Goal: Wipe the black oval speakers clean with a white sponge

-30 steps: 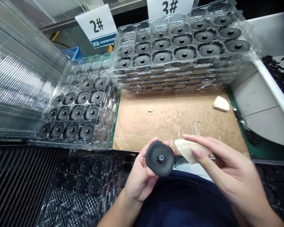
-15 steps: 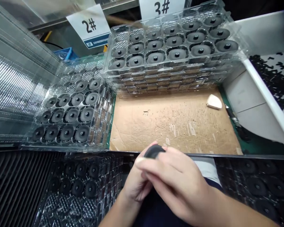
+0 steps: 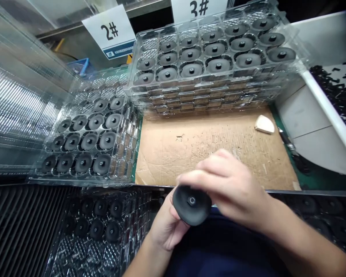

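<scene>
My left hand [image 3: 165, 231] is closed around a black round disc [image 3: 192, 205] with a small hub in its middle, held near my lap at the table's front edge. My right hand [image 3: 232, 188] reaches across from the right with its fingers curled over the disc's upper rim, touching it. Whatever lies under those fingers is hidden. A second white wedge-shaped pad [image 3: 264, 125] rests on the cardboard sheet [image 3: 190, 146], far from both hands.
A stack of clear trays [image 3: 216, 94] filled with black discs stands at the back under a "3#" sign. Another filled tray [image 3: 123, 154] sits at the left under "2#", with empty clear trays [image 3: 17, 100] beside it. A white bin [image 3: 320, 100] with small black parts is at the right.
The disc has turned to face the camera again. My right hand has shifted up and right from covering it to gripping its top rim. The white pad seen in that hand a second ago is hidden.
</scene>
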The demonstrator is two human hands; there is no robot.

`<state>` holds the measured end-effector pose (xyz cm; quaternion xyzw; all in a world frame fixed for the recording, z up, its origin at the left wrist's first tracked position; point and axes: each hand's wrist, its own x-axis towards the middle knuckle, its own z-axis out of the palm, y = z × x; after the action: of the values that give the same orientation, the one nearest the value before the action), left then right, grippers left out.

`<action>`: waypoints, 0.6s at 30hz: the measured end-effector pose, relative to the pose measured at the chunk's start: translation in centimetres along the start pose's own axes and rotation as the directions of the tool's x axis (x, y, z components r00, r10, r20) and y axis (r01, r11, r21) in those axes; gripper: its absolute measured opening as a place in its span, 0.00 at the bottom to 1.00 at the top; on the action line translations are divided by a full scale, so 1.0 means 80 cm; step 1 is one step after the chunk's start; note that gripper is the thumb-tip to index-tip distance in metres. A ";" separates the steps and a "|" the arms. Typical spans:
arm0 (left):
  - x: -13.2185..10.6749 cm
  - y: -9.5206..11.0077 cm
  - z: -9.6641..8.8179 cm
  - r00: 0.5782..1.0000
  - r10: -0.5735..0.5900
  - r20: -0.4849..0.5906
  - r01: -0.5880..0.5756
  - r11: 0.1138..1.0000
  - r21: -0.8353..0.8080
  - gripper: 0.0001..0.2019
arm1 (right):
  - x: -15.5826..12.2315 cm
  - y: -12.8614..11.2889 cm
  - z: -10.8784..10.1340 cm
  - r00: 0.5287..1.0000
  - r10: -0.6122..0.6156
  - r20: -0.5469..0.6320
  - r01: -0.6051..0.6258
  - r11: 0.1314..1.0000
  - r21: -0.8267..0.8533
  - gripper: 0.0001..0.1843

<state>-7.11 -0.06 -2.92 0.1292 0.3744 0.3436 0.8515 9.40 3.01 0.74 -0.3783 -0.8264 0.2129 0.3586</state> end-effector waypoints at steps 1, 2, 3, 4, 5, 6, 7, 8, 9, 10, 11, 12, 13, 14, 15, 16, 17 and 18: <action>-0.001 0.000 -0.003 1.000 0.009 0.027 -0.008 0.999 -0.034 0.30 | -0.008 0.007 0.002 0.994 0.105 -0.041 -0.105 0.994 -0.003 0.15; -0.001 0.000 -0.006 0.998 0.014 0.056 -0.010 0.997 -0.072 0.30 | -0.019 0.013 0.004 0.974 0.216 -0.072 -0.215 0.976 0.018 0.14; -0.001 0.000 -0.009 0.997 0.015 0.082 -0.006 0.994 -0.107 0.30 | -0.034 0.017 0.007 0.941 0.328 -0.080 -0.324 0.944 0.063 0.12; -0.001 0.000 -0.011 0.994 0.014 0.106 0.000 0.991 -0.137 0.30 | -0.050 0.019 0.012 0.897 0.438 -0.057 -0.429 0.895 0.122 0.12; 0.000 0.000 -0.013 0.992 0.013 0.124 0.007 0.987 -0.159 0.30 | -0.066 0.020 0.019 0.846 0.533 -0.012 -0.522 0.834 0.178 0.11; 0.001 0.000 -0.015 0.990 0.012 0.140 0.013 0.985 -0.175 0.29 | -0.083 0.021 0.026 0.796 0.604 0.047 -0.597 0.771 0.222 0.11; 0.002 0.001 -0.016 0.988 0.015 0.155 0.014 0.983 -0.183 0.28 | -0.098 0.022 0.035 0.753 0.649 0.112 -0.653 0.714 0.251 0.12; 0.004 0.003 -0.016 0.986 0.020 0.168 0.013 0.982 -0.188 0.28 | -0.112 0.022 0.044 0.722 0.670 0.173 -0.689 0.673 0.271 0.12; 0.006 0.004 -0.016 0.983 0.025 0.182 0.010 0.982 -0.191 0.27 | -0.122 0.023 0.052 0.708 0.671 0.222 -0.705 0.649 0.286 0.13; 0.007 0.006 -0.015 0.980 0.031 0.199 0.007 0.982 -0.191 0.27 | -0.130 0.024 0.058 0.701 0.667 0.253 -0.712 0.637 0.296 0.13; 0.009 0.007 -0.015 0.976 0.036 0.216 0.006 0.982 -0.191 0.26 | -0.133 0.024 0.059 0.698 0.667 0.260 -0.716 0.634 0.294 0.13; 0.010 0.008 -0.014 0.972 0.038 0.230 0.007 0.982 -0.190 0.26 | -0.133 0.022 0.057 0.694 0.679 0.241 -0.719 0.637 0.278 0.13; 0.010 0.009 -0.013 0.970 0.036 0.242 0.010 0.982 -0.186 0.26 | -0.128 0.019 0.050 0.694 0.696 0.187 -0.718 0.650 0.249 0.13; 0.009 0.009 -0.012 0.967 0.033 0.251 0.014 0.983 -0.184 0.26 | -0.121 0.014 0.040 0.702 0.704 0.106 -0.708 0.675 0.210 0.13; 0.008 0.009 -0.010 0.967 0.028 0.252 0.019 0.983 -0.181 0.26 | -0.110 0.007 0.028 0.721 0.693 0.011 -0.685 0.710 0.166 0.12; 0.007 0.008 -0.009 0.970 0.018 0.241 0.024 0.985 -0.172 0.26 | -0.096 -0.002 0.014 0.754 0.652 -0.082 -0.641 0.757 0.123 0.12; 0.005 0.006 -0.007 0.977 0.006 0.214 0.026 0.989 -0.148 0.27 | -0.082 -0.012 0.002 0.807 0.570 -0.157 -0.564 0.822 0.084 0.14; 0.004 0.005 -0.006 0.985 -0.008 0.174 0.027 0.994 -0.108 0.28 | -0.067 -0.021 -0.007 0.867 0.461 -0.188 -0.461 0.886 0.049 0.16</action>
<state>-7.47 0.42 -3.20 0.1084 0.2805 0.3437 0.8896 11.51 -2.14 -0.15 -0.5831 -0.6729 0.2554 0.3768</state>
